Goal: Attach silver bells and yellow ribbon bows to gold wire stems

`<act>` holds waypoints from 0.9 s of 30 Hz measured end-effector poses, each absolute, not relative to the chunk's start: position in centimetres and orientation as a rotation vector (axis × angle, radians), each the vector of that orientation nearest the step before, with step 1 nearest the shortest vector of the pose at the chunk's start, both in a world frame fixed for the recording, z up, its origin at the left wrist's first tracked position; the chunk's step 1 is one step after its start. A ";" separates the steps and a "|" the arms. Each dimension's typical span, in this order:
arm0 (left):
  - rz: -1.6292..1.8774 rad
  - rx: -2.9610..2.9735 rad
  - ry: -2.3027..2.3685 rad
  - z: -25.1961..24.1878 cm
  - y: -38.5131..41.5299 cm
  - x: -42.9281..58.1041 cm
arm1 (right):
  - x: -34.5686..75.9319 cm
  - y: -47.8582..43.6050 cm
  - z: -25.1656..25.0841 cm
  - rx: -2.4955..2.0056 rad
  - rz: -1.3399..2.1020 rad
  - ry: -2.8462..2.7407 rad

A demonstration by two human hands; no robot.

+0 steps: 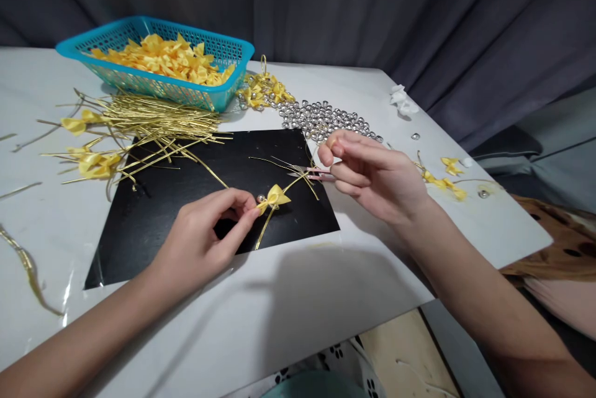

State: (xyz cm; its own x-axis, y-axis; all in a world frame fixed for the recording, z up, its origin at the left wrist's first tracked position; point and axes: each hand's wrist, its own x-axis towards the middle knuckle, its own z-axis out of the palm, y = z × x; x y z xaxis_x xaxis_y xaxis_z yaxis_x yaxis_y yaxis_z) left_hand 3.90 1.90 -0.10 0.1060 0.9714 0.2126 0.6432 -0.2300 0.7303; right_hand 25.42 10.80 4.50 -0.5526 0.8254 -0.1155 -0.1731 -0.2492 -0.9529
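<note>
My left hand pinches one side of a yellow ribbon bow between thumb and fingertips, low over a black board. Gold twist ties cross at the bow, and a silver bead sits beside it. To the right, my right hand is raised with thumb and index fingertips pressed together and the other fingers curled. What they pinch is too small to make out. Scissors point left just beside these fingers, their pink handles running behind them; whether the hand holds them I cannot tell.
A blue plastic basket full of yellow bows stands at the back left. Gold twist ties are heaped before it. Silver beads lie in a pile behind the board. More bows and white crumpled scraps lie on the right.
</note>
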 end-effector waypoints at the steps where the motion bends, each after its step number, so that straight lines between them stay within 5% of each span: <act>1: 0.947 1.936 1.573 0.0 1.9 3.9 | 25.5 10.8 4.6 -0.846 1.863 -1.298; 17: 0.904 1.987 1.600 0.1 2.5 3.7 | 26.1 10.9 6.1 -0.996 1.586 -1.324; 27: 1.033 1.819 1.382 0.2 2.3 3.3 | 23.7 8.8 2.4 -0.865 1.551 -1.727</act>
State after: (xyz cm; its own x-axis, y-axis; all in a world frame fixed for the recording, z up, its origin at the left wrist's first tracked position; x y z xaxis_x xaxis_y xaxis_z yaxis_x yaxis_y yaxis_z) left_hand 3.26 2.35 0.17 0.1452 0.9663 0.2126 0.4777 -0.2566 0.8402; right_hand 23.69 8.82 2.36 -0.5690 0.8214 0.0392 0.0489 0.0814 -0.9955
